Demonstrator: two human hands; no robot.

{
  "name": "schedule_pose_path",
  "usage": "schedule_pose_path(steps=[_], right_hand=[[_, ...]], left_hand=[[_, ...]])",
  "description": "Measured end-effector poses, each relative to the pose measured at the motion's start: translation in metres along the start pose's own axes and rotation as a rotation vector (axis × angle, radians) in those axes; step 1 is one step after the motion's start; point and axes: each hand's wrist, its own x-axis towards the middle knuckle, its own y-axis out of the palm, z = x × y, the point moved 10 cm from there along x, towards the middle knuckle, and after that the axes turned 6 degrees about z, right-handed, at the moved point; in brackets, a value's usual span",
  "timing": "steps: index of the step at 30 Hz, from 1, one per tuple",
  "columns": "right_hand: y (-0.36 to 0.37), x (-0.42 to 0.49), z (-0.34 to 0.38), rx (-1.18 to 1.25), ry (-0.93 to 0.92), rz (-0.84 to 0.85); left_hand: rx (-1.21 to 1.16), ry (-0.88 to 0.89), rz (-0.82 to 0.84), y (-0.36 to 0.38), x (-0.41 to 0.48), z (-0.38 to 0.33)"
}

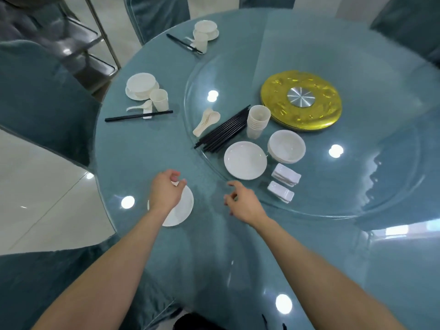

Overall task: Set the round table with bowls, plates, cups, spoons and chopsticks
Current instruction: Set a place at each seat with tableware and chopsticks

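— Plate (183,210): where?
— Flat on the glass top near the table (142,148) edge. It sits in front of the person, left of centre.
— Left hand (166,190)?
— Over the plate, hiding its left part. The fingers are curled at the far rim. A bit of white rim shows between thumb and fingers, so it is pinching the plate.
— Right hand (244,204)?
— Just right of the plate and apart from it, above bare table. The fingers are loosely curled, relaxed, with nothing in them.
— Stock?
— All on the near-left part of the glass turntable (357,91).
- Spoons (206,121) are stacked.
- Chopsticks (223,129) lie bundled beside them.
- Cups (257,121) stand stacked upright at the bundle's far end.
- Plates (245,160) are in a stack, with bowls (287,146) stacked just to their right.
- White rests (284,175) lie in two piles, near the right hand.
- A gold disc (281,91) sits further in.
— Set places?
— Two along the left rim. The near setting has a bowl (141,83) on an underplate (129,92), a cup (159,100) just beside it and a spoon (140,106). A chopstick pair (123,118) lies across a small rest there. The far setting (206,29) has the same kinds of things, too small for detail.
— Around?
— Teal chairs (40,96).
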Motion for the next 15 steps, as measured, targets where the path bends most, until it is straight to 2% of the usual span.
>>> schedule_pose_path(steps=[8, 15], right_hand=[[-0.104, -0.013, -0.033, 0.156, 0.040, -0.304], [-0.194, -0.021, -0.076, 0.162, 0.130, -0.640]], left_hand=[[-0.057, 0.180, 0.125, 0.065, 0.019, -0.097], [-0.017, 0.322, 0.253, 0.114, 0.033, -0.189]])
